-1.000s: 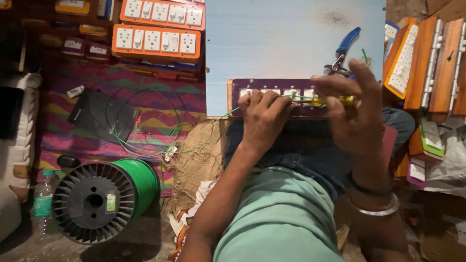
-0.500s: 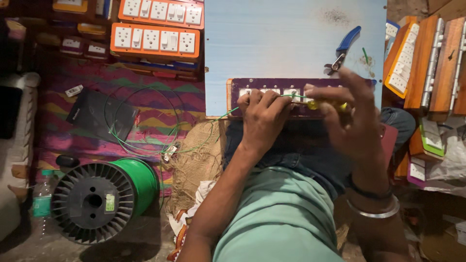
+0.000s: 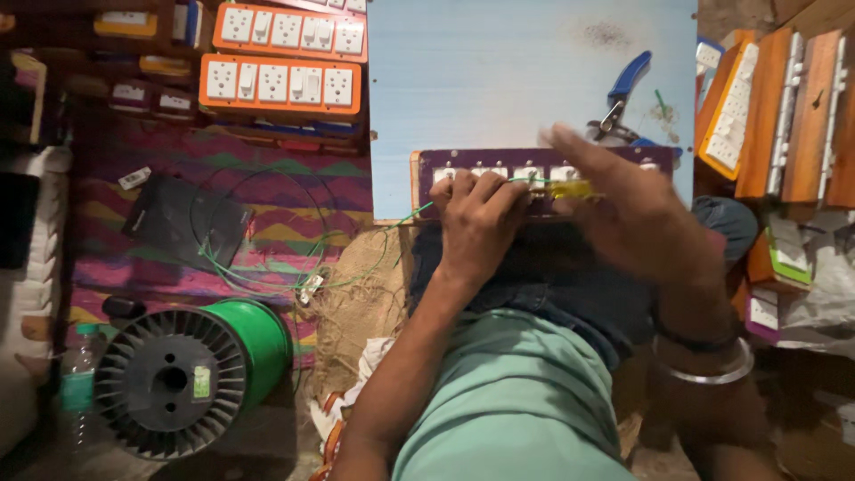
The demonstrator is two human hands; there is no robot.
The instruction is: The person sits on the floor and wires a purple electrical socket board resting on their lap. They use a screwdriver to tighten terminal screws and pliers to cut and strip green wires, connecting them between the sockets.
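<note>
**Two hands on a purple switch board, screwdriver lying along it**

At the lower left of the frame sits a spool of green wire (image 3: 191, 379), with a loose green wire (image 3: 267, 267) curling up from it over a striped mat (image 3: 178, 169) and running on towards the centre. In the upper left, orange switch boards (image 3: 280, 85) lie in rows.

At the centre, the purple switch board (image 3: 525, 178) rests at the near edge of a pale blue board (image 3: 499, 80), its long axis running left to right across the frame. The left hand (image 3: 476, 214) lies on its left half, fingers curled down onto the board's face and pinching at the end of the green wire; whether the wire is truly gripped cannot be told, as the fingertips hide it.

Just to the right, the right hand (image 3: 637, 214) is blurred. Its fingers close round a yellow-handled screwdriver (image 3: 565, 189), which lies nearly parallel to the board's length, tip pointing left towards the left hand's fingertips. The two hands sit near each other, the screwdriver's tip between them over the board's middle; the left hand is the nearer to the wire end.

Above the right hand, blue-handled pliers (image 3: 623, 98) lie on the blue board, apart from both hands. At the far right, wooden board cases (image 3: 802, 116) stand stacked.
</note>
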